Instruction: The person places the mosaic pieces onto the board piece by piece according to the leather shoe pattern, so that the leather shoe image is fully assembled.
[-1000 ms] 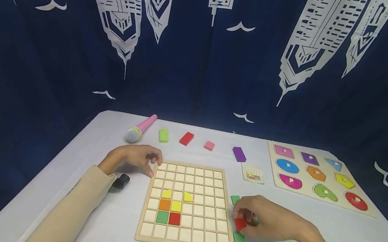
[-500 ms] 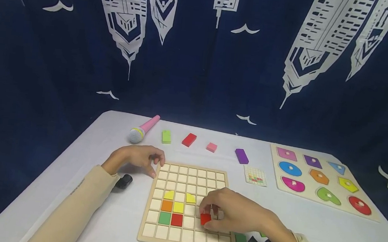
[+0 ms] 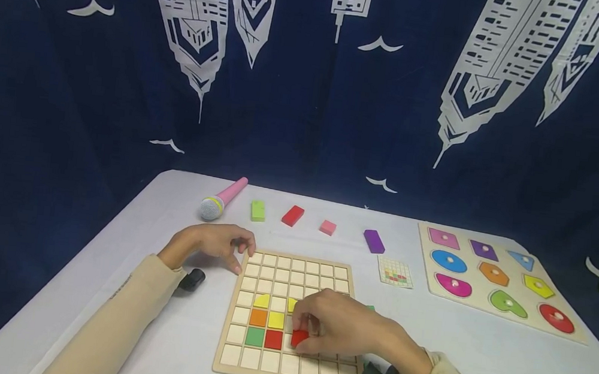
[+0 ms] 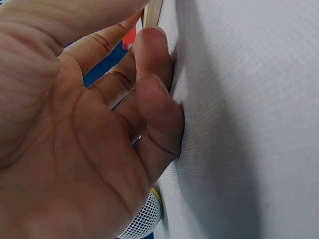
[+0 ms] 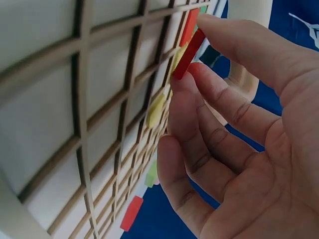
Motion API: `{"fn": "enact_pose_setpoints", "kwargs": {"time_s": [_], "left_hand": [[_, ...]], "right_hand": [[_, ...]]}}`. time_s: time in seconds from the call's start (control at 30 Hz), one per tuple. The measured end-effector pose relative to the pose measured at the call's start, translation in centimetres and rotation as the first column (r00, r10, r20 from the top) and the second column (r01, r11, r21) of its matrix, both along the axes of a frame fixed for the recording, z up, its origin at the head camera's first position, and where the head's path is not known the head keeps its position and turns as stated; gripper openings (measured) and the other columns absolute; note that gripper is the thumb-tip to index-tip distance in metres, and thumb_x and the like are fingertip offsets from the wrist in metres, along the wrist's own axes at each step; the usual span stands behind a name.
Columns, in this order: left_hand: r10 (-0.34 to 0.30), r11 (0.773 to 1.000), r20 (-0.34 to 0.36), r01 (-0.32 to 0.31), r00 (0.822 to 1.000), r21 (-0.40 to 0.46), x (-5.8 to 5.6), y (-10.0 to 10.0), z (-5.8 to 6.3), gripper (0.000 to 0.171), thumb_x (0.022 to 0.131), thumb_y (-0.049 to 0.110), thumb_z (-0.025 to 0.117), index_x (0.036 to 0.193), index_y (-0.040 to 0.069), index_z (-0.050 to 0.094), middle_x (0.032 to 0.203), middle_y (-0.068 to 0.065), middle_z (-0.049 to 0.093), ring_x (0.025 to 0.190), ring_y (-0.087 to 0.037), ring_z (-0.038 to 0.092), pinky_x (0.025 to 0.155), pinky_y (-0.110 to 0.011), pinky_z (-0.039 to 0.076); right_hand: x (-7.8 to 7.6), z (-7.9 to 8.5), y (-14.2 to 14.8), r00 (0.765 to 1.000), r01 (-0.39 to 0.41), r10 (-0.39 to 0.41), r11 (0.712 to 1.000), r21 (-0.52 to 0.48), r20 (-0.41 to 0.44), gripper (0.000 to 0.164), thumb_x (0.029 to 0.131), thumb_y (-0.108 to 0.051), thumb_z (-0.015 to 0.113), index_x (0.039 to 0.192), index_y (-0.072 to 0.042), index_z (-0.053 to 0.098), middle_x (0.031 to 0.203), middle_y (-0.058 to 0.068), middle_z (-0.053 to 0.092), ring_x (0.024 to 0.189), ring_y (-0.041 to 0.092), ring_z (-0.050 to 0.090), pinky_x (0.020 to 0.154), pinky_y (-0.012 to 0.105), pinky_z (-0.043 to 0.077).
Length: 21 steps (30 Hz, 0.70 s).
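A wooden grid board point(image 3: 250, 358) lies flat on the table. My left hand point(image 3: 212, 246) grips its far left corner, thumb at the left edge and forefinger at the corner; the left wrist view shows other fingers point(image 4: 159, 112) curled against the tabletop. Between thumb and fingertips my right hand point(image 3: 342, 326) pinches a red square tile point(image 5: 190, 55), tilted just over the grid. Left of it, another red tile point(image 3: 274, 340) sits in a cell beside a green tile point(image 3: 255, 337). Above these are an orange tile point(image 3: 258, 318), a yellow square point(image 3: 276, 320) and yellow rounded pieces point(image 3: 262, 301).
A small pattern card point(image 3: 395, 272) lies behind the board's right side. Farther back are a pink microphone point(image 3: 222, 199) and lime point(image 3: 257, 210), red point(image 3: 292, 216), pink point(image 3: 328, 228) and purple blocks point(image 3: 374, 241). A shape puzzle point(image 3: 489, 292) lies right.
My right hand has carried the red tile from the board's right side leftward over the grid, close to the placed red tile. My left hand stays at the corner.
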<state>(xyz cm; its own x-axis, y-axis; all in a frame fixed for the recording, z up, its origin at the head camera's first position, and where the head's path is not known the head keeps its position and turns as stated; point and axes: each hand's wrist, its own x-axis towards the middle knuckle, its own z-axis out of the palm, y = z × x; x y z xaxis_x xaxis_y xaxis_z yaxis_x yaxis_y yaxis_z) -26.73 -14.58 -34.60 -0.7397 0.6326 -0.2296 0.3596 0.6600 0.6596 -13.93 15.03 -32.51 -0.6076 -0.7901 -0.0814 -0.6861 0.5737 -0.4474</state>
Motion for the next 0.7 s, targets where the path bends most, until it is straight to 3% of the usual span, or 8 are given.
{"fn": "enact_pose_setpoints", "kwargs": {"time_s": [0.23, 0.47, 0.7], "left_hand": [[0.019, 1.000, 0.012, -0.018, 1.000, -0.018, 0.0, 0.1, 0.0, 0.037, 0.073, 0.010, 0.086, 0.102, 0.015, 0.064, 0.093, -0.002, 0.051, 0.080, -0.017, 0.043, 0.074, -0.031, 0.036], [0.021, 1.000, 0.020, -0.021, 1.000, -0.009, 0.0, 0.2, -0.3, 0.036, 0.073, 0.009, 0.086, 0.102, 0.014, 0.064, 0.093, -0.002, 0.051, 0.079, -0.018, 0.043, 0.074, -0.031, 0.035], [0.012, 1.000, 0.024, -0.012, 1.000, 0.012, 0.0, 0.2, -0.1, 0.037, 0.073, 0.008, 0.086, 0.102, 0.012, 0.063, 0.093, -0.003, 0.051, 0.077, -0.018, 0.042, 0.072, -0.031, 0.036]], "right_hand": [[0.2, -0.6, -0.6, 0.999, -0.019, 0.017, 0.999, 0.038, 0.031, 0.016, 0.083, -0.027, 0.081, 0.091, -0.025, 0.067, 0.074, -0.015, 0.055, 0.069, -0.002, 0.048, 0.064, 0.016, 0.042], [-0.2, -1.0, -1.0, 0.998, -0.045, 0.043, 0.998, 0.047, 0.046, 0.022, 0.084, -0.024, 0.081, 0.077, -0.023, 0.060, 0.071, -0.012, 0.049, 0.067, -0.002, 0.043, 0.063, 0.016, 0.038], [-0.5, -1.1, -1.2, 0.994, -0.014, 0.009, 0.999, 0.046, 0.110, 0.023, 0.083, -0.024, 0.081, 0.076, -0.022, 0.060, 0.071, -0.013, 0.048, 0.068, -0.001, 0.043, 0.063, 0.017, 0.038]]}}
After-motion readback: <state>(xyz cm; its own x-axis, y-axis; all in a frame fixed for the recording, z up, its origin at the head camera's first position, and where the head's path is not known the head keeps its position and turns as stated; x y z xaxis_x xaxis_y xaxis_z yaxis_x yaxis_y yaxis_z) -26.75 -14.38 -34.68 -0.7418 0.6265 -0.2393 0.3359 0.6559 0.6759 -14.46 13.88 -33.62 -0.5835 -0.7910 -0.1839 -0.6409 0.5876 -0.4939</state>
